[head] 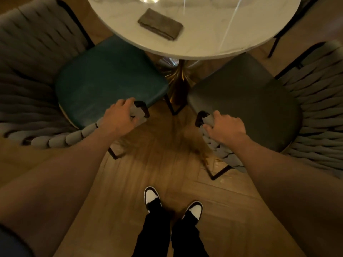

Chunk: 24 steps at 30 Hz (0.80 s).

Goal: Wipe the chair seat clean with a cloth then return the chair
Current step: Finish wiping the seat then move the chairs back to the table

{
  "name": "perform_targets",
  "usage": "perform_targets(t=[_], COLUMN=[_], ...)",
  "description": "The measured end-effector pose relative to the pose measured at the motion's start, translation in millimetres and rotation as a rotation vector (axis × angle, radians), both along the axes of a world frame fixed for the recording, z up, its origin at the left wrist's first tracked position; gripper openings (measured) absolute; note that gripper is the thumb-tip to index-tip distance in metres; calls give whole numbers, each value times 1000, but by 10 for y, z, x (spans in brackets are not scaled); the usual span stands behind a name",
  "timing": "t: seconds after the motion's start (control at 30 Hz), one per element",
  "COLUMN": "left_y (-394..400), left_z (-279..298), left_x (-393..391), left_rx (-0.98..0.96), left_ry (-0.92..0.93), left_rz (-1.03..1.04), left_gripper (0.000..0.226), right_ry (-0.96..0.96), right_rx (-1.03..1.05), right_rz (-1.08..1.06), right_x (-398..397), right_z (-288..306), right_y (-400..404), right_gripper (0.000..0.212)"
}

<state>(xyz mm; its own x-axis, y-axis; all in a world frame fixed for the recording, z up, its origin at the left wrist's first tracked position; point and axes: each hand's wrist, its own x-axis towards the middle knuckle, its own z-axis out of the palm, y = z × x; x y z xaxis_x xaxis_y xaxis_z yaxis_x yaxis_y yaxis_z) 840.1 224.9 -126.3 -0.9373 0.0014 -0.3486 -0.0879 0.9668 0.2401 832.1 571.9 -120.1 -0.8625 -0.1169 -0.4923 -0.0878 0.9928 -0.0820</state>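
Note:
Two chairs with woven grey wrap-around backs stand at a round marble table [222, 39]. The left chair has a teal seat [109, 75]; the right chair has a dark grey seat [245, 102]. My left hand [119, 117] grips the front end of the left chair's woven armrest. My right hand [225, 127] grips the front end of the right chair's armrest. A folded grey-brown cloth [160, 24] lies flat on the tabletop, apart from both hands.
The table stands on a gold fluted pedestal [179, 80] between the two chairs. Black chair legs [218, 173] reach onto the wooden floor. My feet in black-and-white shoes [151, 197] stand in the gap. Another chair's dark legs [274, 45] show at the upper right.

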Motion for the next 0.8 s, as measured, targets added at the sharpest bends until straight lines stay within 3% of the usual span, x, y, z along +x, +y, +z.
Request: perform_targets(t=[0.13, 0.27, 0.8], left_y=[-125, -132, -55], left_z=[-171, -239, -194], left_x=[-172, -171, -152], left_rx=[-116, -221, -265], left_ry=[9, 177, 217], left_rz=[-74, -139, -113], left_gripper=[46, 35, 31], right_ry=[78, 187, 245], right_rx=[32, 47, 33], right_rz=[-20, 23, 33], right_x=[92, 124, 134], right_z=[-212, -259, -302], right_y=[81, 73, 116], right_gripper=[42, 44, 44])
